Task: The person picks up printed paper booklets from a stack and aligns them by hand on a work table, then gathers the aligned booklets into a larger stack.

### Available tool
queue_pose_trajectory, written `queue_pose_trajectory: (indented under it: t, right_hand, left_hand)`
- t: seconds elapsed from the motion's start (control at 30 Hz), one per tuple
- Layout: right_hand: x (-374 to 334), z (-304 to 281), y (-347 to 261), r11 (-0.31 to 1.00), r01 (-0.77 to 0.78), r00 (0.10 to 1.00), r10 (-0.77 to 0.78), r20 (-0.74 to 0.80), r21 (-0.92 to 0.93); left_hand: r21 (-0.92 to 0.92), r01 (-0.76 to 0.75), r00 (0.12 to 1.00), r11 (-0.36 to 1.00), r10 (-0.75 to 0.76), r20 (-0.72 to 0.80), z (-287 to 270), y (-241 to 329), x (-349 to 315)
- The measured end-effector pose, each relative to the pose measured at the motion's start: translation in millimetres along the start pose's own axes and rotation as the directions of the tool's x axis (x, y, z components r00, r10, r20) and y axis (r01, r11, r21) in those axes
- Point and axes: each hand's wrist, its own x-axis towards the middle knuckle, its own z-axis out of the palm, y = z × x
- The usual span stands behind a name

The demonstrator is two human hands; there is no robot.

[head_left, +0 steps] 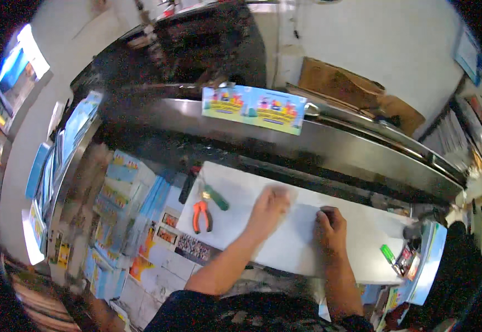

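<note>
Over a white tabletop (235,185) both my forearms reach in from the lower edge. My left hand (271,207) is smeared by motion near the middle of the top, so its fingers cannot be read. To its right, my right hand (331,227) is closed with curled fingers. Whatever it may hold is hidden. Left of my hands lie pliers with orange handles (201,214). A green-handled tool (217,198) lies beside them. At the right end of the top is a small bright green object (387,254).
A long metal machine bar (357,146) runs behind the table, with a colourful printed sheet (252,109) on it. Stacks of printed sheets (122,182) stand at left. More sheets (428,265) are at the right edge. Brown cardboard (338,80) leans against the wall.
</note>
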Motion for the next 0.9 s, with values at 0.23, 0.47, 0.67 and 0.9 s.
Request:
queue_pose_trajectory:
  t: [0.23, 0.47, 0.67, 0.9]
  right_hand:
    - [-4.3, 16.3, 3.9, 0.983, 0.081, 0.997, -0.081, 0.002, -0.164]
    - [-1.0, 17.7, 10.7, 0.712, 0.298, 0.953, -0.258, 0.157, -0.636]
    - [0.2, -26.5, 56.2, 0.722, 0.243, 0.969, -0.209, 0.131, -0.648]
    - [4.2, -27.6, 77.6, 0.677, 0.281, 0.957, -0.249, 0.148, -0.681]
  left_hand:
    - [0.638, -0.478, 0.876, 0.604, 0.377, 0.299, -47.6, -40.6, -90.7]
    - [0.625, -0.517, 0.835, 0.586, 0.505, 0.218, -31.7, -65.8, -89.5]
    - [0.663, -0.559, 0.817, 0.498, 0.466, 0.339, 10.1, -96.1, -91.5]
    - [0.660, -0.610, 0.787, 0.439, 0.430, 0.443, 10.8, -112.4, -88.9]
